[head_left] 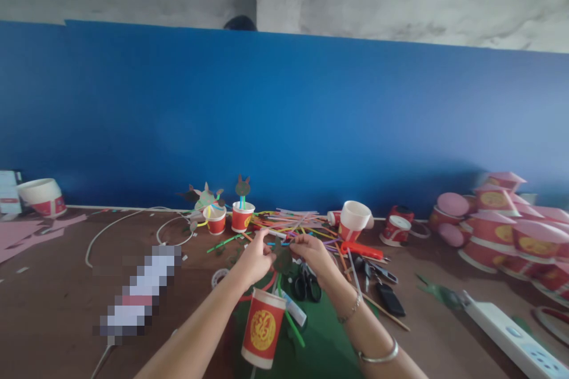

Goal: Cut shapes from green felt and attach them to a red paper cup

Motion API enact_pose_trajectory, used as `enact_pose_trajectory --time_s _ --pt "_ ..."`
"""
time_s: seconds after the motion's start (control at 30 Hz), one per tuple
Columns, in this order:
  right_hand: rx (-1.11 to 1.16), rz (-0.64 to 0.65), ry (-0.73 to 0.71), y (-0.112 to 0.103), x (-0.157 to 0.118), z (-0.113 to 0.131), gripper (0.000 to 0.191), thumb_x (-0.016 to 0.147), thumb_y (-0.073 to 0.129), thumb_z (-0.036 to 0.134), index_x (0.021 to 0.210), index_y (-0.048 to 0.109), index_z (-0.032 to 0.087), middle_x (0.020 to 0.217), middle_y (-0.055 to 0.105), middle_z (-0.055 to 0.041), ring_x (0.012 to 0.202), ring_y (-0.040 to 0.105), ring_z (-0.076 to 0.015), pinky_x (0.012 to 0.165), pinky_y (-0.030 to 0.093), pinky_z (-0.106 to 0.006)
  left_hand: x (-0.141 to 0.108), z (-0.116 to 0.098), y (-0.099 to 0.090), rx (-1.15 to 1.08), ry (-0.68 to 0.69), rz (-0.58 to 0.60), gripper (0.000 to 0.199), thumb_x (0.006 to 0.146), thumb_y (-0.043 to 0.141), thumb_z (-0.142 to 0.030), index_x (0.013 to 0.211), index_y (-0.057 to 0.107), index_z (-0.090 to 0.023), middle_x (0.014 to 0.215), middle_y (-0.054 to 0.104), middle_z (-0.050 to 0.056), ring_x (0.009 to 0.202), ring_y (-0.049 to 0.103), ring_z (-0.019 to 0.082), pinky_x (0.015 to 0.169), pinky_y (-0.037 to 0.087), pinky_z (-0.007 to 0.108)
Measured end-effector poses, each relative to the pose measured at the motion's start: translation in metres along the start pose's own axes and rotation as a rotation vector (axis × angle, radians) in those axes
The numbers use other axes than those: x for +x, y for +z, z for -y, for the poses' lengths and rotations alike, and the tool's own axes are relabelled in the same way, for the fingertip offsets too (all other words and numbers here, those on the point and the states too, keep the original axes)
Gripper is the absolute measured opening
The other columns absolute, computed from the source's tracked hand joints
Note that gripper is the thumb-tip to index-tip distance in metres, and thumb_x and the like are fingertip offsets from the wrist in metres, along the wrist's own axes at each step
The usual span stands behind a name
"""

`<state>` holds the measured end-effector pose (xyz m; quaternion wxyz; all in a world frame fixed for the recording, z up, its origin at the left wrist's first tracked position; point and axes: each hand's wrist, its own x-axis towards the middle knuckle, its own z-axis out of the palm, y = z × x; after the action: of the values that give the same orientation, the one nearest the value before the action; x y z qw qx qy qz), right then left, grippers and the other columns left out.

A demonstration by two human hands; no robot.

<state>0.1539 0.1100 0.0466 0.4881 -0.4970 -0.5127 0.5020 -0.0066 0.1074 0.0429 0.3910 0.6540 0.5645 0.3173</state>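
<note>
A dark green paper cutout is between my two hands, with a bright green pipe cleaner or straw running down below it. My left hand closes on the cutout's left edge, its index finger stretched forward. On the opposite side my right hand pinches the upper right edge between thumb and fingers. A red and white paper cup with a gold emblem stands tilted just below my hands. Black-handled scissors and a white glue tube lie beneath.
Colourful sticks lie in a pile behind my hands. Decorated cups stand near the blue partition. Stacked pink-topped cups and a power strip are at right, with keys nearer. A person's head shows above the partition.
</note>
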Motion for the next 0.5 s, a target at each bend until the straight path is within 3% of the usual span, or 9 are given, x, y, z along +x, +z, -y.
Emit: enact_pose_trajectory --time_s 0.33,0.5 --pt "0.003 -0.013 0.014 0.002 -0.003 0.009 0.015 0.057 0.062 0.026 0.055 0.050 0.017 0.045 0.051 0.0051 0.045 0.046 -0.0100 0.047 0.033 -0.023 -0.005 -0.007 -0.002 -0.033 -0.028 -0.013 0.061 0.074 0.053 -0.008 0.131 0.031 -0.015 0.067 0.053 -0.003 0.062 0.056 0.012 0.060 0.043 0.021" --pt "0.014 0.017 0.002 -0.001 -0.002 0.003 0.021 0.054 0.068 0.025 0.068 0.056 0.016 0.051 0.057 0.0039 0.049 0.051 -0.0119 0.051 0.036 -0.024 -0.006 -0.011 -0.002 -0.071 -0.047 -0.010 0.060 0.074 0.053 -0.009 0.130 0.032 -0.016 0.068 0.053 -0.003 0.061 0.056 0.012 0.058 0.043 0.021"
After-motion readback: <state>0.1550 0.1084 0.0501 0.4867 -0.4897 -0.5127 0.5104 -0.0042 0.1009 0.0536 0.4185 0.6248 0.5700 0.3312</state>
